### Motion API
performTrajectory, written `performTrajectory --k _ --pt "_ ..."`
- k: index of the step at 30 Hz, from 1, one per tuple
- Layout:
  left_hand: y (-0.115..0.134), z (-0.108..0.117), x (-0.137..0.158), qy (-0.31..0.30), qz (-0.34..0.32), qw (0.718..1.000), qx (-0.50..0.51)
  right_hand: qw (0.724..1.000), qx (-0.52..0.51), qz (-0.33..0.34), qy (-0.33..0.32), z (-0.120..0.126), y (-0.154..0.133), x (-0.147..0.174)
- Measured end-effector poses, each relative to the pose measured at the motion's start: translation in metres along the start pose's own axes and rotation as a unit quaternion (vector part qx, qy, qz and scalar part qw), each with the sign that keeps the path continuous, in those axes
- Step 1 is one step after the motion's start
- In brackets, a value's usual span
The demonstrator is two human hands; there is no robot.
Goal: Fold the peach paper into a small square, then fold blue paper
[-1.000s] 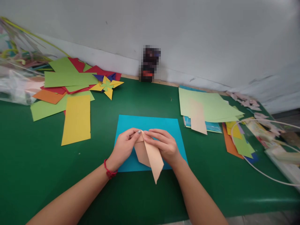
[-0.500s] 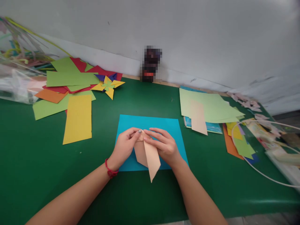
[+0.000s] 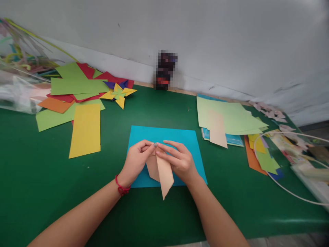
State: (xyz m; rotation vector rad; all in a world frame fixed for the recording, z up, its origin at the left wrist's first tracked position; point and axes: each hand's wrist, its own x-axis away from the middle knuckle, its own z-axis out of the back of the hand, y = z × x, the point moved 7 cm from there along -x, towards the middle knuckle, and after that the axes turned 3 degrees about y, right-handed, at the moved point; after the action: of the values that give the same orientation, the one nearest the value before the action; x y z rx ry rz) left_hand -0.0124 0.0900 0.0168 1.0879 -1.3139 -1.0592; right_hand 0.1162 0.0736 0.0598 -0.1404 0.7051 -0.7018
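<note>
Left fingers (image 3: 147, 152) pinch folded peach paper (image 3: 165, 172) at its top, no gap; right fingers (image 3: 169, 150) rest against it, thumb hidden, can't tell grip. Blue sheet (image 3: 164, 133) sits below the fingers.

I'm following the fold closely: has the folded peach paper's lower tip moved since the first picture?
Yes: the folded peach paper has swung its lower tip left, judged against the blue paper sheet.

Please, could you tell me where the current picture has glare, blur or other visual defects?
In the head view, a pale streak of glare on the green table, near its right front; in the head view, clear plastic blurred at far left; same view, the dark object pixelated, folded peach paper fairly clear.
</note>
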Motion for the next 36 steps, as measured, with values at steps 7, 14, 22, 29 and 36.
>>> performTrajectory --k 7,14,22,29,36 --pt "0.008 0.012 -0.006 0.030 -0.040 0.997 -0.063 0.965 -0.207 -0.162 -0.025 0.001 0.020 -0.003" --pt "0.012 0.005 -0.001 -0.002 -0.056 0.994 -0.095 0.823 -0.392 -0.395 -0.117 -0.020 0.038 0.014" --pt "0.014 -0.003 0.006 -0.008 -0.083 0.989 -0.121 0.805 -0.371 -0.438 -0.151 -0.024 0.031 0.016" --pt "0.007 -0.004 0.006 -0.017 -0.027 0.995 -0.093 0.793 -0.375 -0.454 -0.155 -0.024 0.030 0.016" --pt "0.005 -0.003 0.006 -0.022 -0.016 0.995 -0.097 0.815 -0.356 -0.427 -0.165 -0.019 0.028 0.013"
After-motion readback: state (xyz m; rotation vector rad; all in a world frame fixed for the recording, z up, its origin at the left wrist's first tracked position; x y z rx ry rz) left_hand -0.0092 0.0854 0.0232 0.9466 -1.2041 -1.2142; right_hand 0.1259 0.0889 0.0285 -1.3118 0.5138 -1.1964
